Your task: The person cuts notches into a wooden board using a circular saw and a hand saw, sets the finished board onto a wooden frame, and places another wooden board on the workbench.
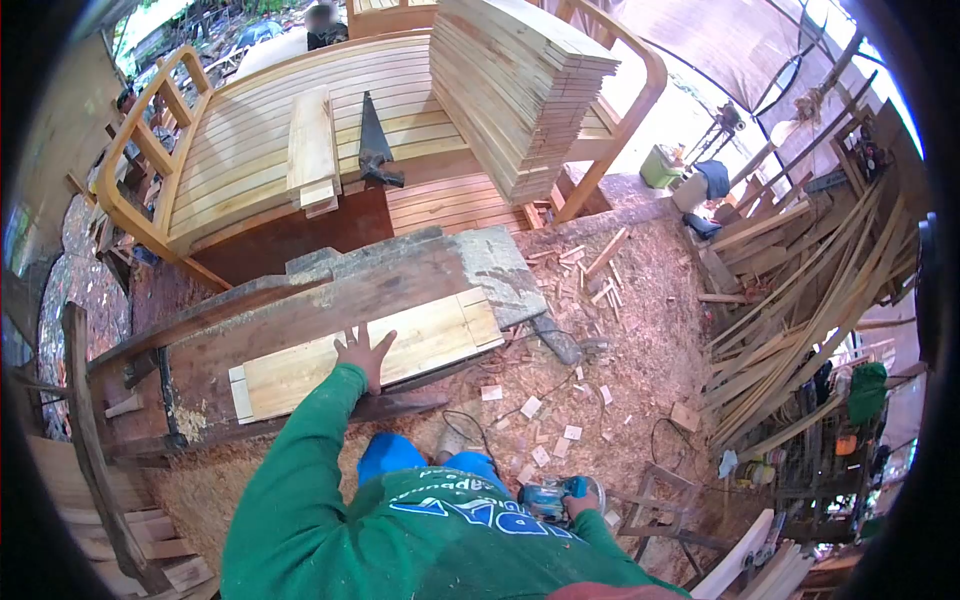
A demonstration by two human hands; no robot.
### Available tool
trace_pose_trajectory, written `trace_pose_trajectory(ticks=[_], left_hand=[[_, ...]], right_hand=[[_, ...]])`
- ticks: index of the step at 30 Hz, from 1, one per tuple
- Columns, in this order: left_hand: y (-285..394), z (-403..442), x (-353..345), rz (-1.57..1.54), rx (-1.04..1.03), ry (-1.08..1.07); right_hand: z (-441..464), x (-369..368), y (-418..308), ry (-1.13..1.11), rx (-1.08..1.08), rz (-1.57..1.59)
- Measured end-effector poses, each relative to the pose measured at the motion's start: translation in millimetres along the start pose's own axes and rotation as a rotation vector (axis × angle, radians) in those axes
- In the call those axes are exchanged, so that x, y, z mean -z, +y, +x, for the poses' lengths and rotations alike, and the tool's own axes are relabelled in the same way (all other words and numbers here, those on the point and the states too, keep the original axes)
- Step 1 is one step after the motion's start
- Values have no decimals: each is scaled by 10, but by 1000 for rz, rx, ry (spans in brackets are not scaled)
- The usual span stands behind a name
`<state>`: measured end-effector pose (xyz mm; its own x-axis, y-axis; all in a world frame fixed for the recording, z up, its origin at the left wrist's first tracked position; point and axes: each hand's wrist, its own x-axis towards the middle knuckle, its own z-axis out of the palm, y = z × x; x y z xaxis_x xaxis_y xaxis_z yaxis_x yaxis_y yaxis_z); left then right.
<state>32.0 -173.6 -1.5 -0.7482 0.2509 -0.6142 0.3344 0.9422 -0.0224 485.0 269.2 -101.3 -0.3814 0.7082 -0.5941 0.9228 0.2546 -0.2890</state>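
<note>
My left hand (364, 356) lies with fingers spread on a pale wooden board (430, 342), pressing its top face. The board rests lengthwise on a worn workbench (300, 335), with lines across it near both ends. Down by my right side, my right hand (580, 503) is wrapped round the handle of a teal circular saw (545, 500). The saw is held away from the board, low above the floor, and my body partly covers it.
Behind the bench stands a slatted wooden bed frame (250, 150) bearing a tall stack of boards (520, 100), a few loose boards (313, 150) and a dark handsaw (374, 145). Offcuts (530, 407) and a cord (470, 418) lie on the sawdust-covered floor. Long strips (800, 320) lean at right.
</note>
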Motion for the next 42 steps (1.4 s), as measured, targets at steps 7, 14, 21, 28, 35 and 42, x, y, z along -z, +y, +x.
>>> trace_pose_trajectory(ticks=[7,14,21,28,35,42], left_hand=[[79,-6,73,-81,73,-80],[18,87,139,-94,54,-150],[19,120,139,-133,73,-141],[18,165,126,-179,87,-129],[64,176,162,-161,109,-155],[22,314,66,-195,142,-171]], right_hand=[[-95,158,-242,-55,44,-97],[120,74,-259,-68,162,-157],[364,-60,-271,-141,61,62],[918,-363,48,-153,49,21],[477,-46,-338,-48,298,-157],[8,191,-812,-78,47,-118]])
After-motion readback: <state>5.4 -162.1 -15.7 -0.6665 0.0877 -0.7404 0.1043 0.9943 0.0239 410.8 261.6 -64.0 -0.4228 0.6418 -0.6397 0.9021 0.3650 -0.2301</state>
